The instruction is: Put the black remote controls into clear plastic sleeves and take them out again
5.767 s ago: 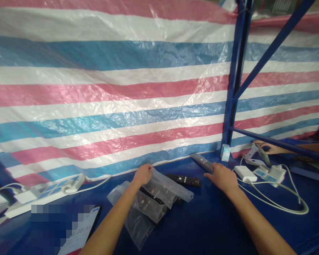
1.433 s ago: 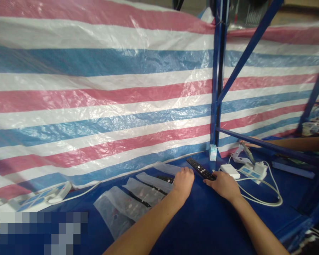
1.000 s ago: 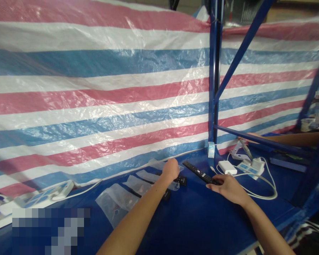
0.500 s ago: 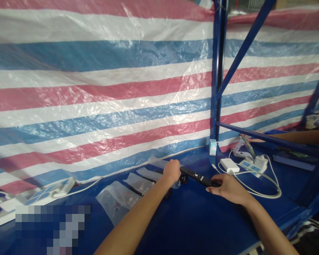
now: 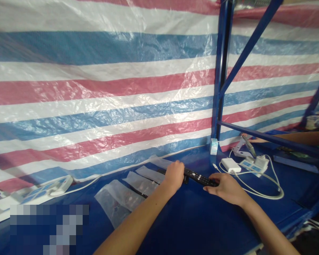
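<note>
A black remote control with light-marked buttons is held slightly above the blue table. My right hand grips its right end between thumb and fingers. At the other end, my left hand is closed around the remote, its fingertips hidden from me. Under and behind my left hand lies a dark item, mostly covered. Left of my left forearm, several translucent plastic bags lie side by side, with black remote-like shapes showing in or between them.
White power strips stand at left and right. A white adapter trails looped cable. A small light-blue box stands by the blue metal post. Another person's arm reaches in. Striped sheeting hangs behind.
My left hand has shifted slightly right along the remote, covering more of its left end. My right hand stays on the other end. The view has moved a little.
</note>
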### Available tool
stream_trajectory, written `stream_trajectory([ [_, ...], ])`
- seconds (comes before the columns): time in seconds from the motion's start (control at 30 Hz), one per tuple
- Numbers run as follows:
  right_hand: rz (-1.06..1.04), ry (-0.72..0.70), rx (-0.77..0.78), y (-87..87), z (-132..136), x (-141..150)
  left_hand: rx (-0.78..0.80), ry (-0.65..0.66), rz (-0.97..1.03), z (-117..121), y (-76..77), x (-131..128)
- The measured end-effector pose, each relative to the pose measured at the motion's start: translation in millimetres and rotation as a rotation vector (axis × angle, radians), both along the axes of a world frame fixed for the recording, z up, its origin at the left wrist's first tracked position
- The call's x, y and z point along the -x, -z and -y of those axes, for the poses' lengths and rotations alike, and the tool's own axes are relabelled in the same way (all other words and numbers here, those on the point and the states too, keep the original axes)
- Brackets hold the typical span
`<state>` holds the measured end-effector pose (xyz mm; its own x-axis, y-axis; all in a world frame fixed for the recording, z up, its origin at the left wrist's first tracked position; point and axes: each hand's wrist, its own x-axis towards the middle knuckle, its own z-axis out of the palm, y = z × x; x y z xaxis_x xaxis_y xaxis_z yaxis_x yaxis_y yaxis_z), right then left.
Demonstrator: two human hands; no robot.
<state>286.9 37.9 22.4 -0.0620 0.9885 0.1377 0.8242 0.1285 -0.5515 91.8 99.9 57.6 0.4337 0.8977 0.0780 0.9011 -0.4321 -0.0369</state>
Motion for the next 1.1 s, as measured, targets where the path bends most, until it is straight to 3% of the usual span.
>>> stream_trajectory([
  [0.37, 0.11, 0.128, -0.072, -10.6, -8.6, 28.6, -0.043, 0.232, 0.075, 29.9, -0.3, -21.1],
  [0.63, -0.151, -0.036, -0.075, 4.0, -18.0, 16.3, -0.022, 0.163, 0.152, 24.4, 5.4, -12.7],
  [0.87, -0.364, -0.204, 0.102, 4.5, -10.8, 4.7, 0.001, 0.112, 0.194, 23.5, 5.7, -8.8],
  [0.97, -0.365, -0.213, 0.132, 1.2, -8.0, 0.4, 0.019, 0.085, 0.222, 20.6, 6.2, -5.7],
  [1.1, -0.352, -0.147, 0.062, 2.8, -10.0, 2.0, 0.038, 0.111, 0.253, 19.7, 7.5, -4.3],
])
